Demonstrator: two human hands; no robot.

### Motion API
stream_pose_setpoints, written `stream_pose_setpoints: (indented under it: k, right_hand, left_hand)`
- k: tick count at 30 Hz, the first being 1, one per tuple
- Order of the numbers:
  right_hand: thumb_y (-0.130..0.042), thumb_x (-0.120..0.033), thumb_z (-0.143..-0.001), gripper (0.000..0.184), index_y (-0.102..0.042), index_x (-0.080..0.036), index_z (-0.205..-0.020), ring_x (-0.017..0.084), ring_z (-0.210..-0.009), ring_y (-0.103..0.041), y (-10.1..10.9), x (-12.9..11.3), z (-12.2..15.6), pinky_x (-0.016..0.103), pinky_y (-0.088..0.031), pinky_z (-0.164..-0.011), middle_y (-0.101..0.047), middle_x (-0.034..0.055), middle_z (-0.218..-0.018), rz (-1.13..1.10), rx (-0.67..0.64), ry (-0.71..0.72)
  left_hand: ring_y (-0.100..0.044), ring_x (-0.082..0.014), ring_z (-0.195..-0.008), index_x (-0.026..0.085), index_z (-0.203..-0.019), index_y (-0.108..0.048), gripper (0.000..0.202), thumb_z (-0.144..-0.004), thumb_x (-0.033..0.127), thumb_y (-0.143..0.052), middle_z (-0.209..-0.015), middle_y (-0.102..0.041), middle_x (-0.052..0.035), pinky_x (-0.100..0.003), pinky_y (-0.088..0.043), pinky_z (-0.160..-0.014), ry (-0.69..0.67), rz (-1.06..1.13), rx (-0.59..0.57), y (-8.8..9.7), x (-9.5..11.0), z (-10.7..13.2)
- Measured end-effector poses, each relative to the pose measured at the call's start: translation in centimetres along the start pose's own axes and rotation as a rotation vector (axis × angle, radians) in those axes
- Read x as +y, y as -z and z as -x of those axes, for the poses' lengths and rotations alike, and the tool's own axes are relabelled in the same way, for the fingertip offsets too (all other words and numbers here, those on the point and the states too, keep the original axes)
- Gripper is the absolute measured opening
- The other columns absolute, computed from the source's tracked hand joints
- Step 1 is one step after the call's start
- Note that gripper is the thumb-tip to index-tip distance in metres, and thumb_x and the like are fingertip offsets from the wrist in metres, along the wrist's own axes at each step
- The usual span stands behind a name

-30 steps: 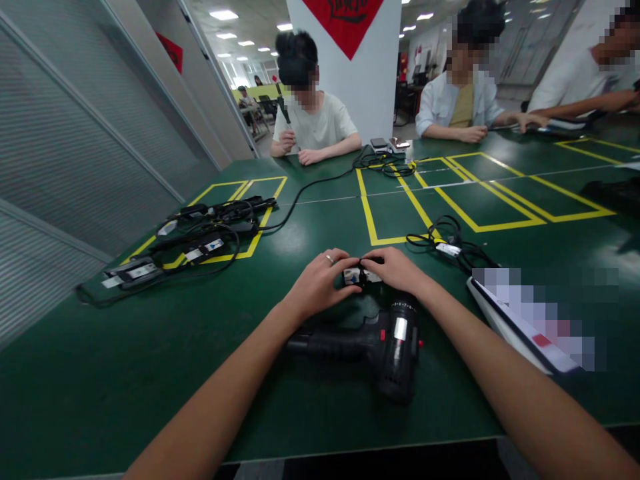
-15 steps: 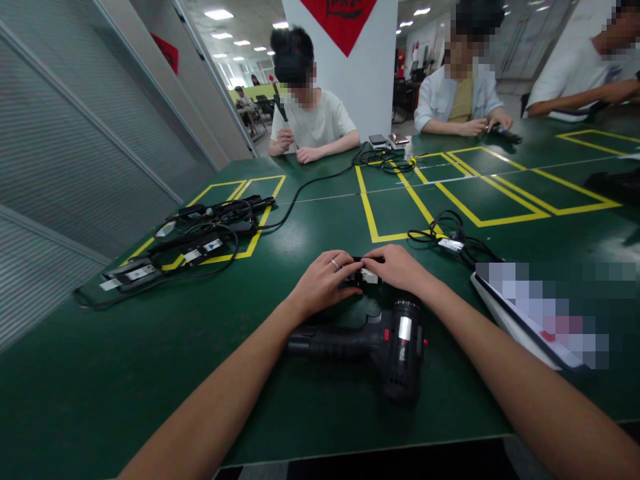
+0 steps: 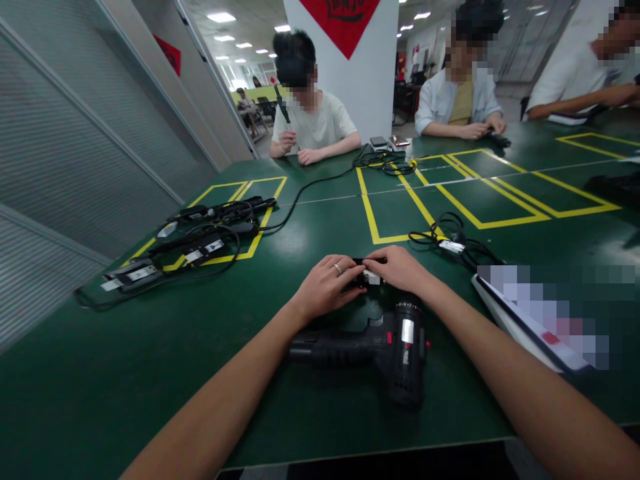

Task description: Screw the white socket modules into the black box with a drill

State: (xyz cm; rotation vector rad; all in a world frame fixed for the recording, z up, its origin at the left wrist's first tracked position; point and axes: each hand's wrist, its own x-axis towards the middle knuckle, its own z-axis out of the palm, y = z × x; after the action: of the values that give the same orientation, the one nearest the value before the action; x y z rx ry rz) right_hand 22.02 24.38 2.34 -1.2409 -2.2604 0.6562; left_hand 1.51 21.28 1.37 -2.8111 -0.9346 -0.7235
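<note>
My left hand [image 3: 327, 285] and my right hand [image 3: 397, 270] meet at the middle of the table, both closed on one small black block with a white label [image 3: 371, 277]. My fingers cover most of it, so its exact kind cannot be made out. The left hand wears a ring and grips the left end; the right fingers press on the right end and top. Just in front of the hands, a black cordless drill [image 3: 370, 347] lies on its side between my forearms, its handle pointing left.
Black power adapters with cables [image 3: 200, 243] lie at the left on the green table [image 3: 150, 373]. A coiled cable [image 3: 455, 243] and a tablet-like device [image 3: 525, 327] lie at the right. Yellow tape [image 3: 395, 239] marks rectangles. People sit across, one holding a dark tool [image 3: 282, 107].
My hands stay on the labelled block with almost no movement. The whole view shifts slightly. Across the table, the person in the light blue shirt has moved both hands and the dark object slightly.
</note>
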Motion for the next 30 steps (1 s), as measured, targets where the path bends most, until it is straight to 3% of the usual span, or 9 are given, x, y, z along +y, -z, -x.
stream_pose_setpoints:
  k: [5,10,16,18,21,25,30]
  right_hand:
    - [-0.043,-0.039,-0.086,0.033,-0.070,-0.022,-0.095,0.017,-0.084,-0.061,0.2,-0.2,0.0,0.023,-0.041,-0.072,-0.070,0.0043,-0.092,-0.008,-0.019,-0.005]
    - [-0.044,-0.038,-0.086,0.032,-0.070,-0.022,-0.096,0.016,-0.085,-0.061,0.5,-0.5,0.1,0.023,-0.040,-0.071,-0.069,0.0032,-0.093,-0.003,-0.014,-0.041]
    - [-0.043,-0.038,-0.087,0.033,-0.070,-0.020,-0.095,0.016,-0.084,-0.060,0.3,-0.5,-0.1,0.023,-0.040,-0.070,-0.069,0.0043,-0.093,0.027,-0.001,-0.033]
    - [-0.043,-0.038,-0.087,0.033,-0.070,-0.021,-0.094,0.016,-0.083,-0.060,0.2,-0.4,-0.1,0.023,-0.039,-0.070,-0.069,0.0044,-0.093,0.037,0.002,-0.025]
    - [-0.042,-0.038,-0.087,0.033,-0.070,-0.021,-0.094,0.016,-0.083,-0.060,0.1,-0.3,-0.1,0.024,-0.039,-0.070,-0.069,0.0042,-0.092,0.039,0.013,-0.015]
    - [-0.042,-0.039,-0.087,0.034,-0.069,-0.021,-0.095,0.016,-0.084,-0.060,0.1,-0.3,0.0,0.024,-0.039,-0.070,-0.069,0.0044,-0.093,0.037,0.010,-0.017]
    - [-0.042,-0.040,-0.087,0.035,-0.069,-0.021,-0.096,0.016,-0.084,-0.060,0.2,-0.3,0.0,0.024,-0.039,-0.070,-0.069,0.0047,-0.094,0.040,0.013,-0.011]
  left_hand:
    - [-0.056,-0.0262,-0.100,0.018,-0.116,-0.052,0.036,-0.085,0.035,-0.053,-0.113,-0.058,-0.0097,-0.050,-0.045,-0.083,0.129,0.046,-0.009,1.4,0.3,0.2]
    - [-0.052,-0.0277,-0.103,0.019,-0.120,-0.050,0.044,-0.081,0.038,-0.056,-0.107,-0.059,-0.0104,-0.049,-0.039,-0.090,0.442,0.089,0.014,5.1,-0.8,1.7]
    - [-0.061,-0.0250,-0.087,0.022,-0.118,-0.054,0.044,-0.078,0.041,-0.060,-0.091,-0.065,-0.0034,-0.046,-0.044,-0.084,0.917,0.316,-0.054,9.2,-3.7,8.7]
    - [-0.063,-0.0229,-0.088,0.019,-0.119,-0.052,0.042,-0.082,0.039,-0.056,-0.089,-0.067,-0.0032,-0.044,-0.045,-0.085,1.071,0.439,-0.062,10.1,-4.3,11.7]
    - [-0.063,-0.0216,-0.083,0.016,-0.115,-0.053,0.035,-0.087,0.036,-0.050,-0.094,-0.065,-0.0064,-0.044,-0.050,-0.075,1.274,0.562,-0.003,11.0,-4.9,15.5]
    - [-0.061,-0.0198,-0.079,0.016,-0.110,-0.055,0.030,-0.086,0.034,-0.050,-0.100,-0.062,-0.0068,-0.039,-0.052,-0.068,1.415,0.666,0.117,11.3,-5.4,18.3]
    - [-0.061,-0.0202,-0.081,0.016,-0.110,-0.055,0.029,-0.086,0.032,-0.053,-0.102,-0.061,-0.0067,-0.039,-0.052,-0.067,1.488,0.744,0.194,10.9,-5.9,18.9]
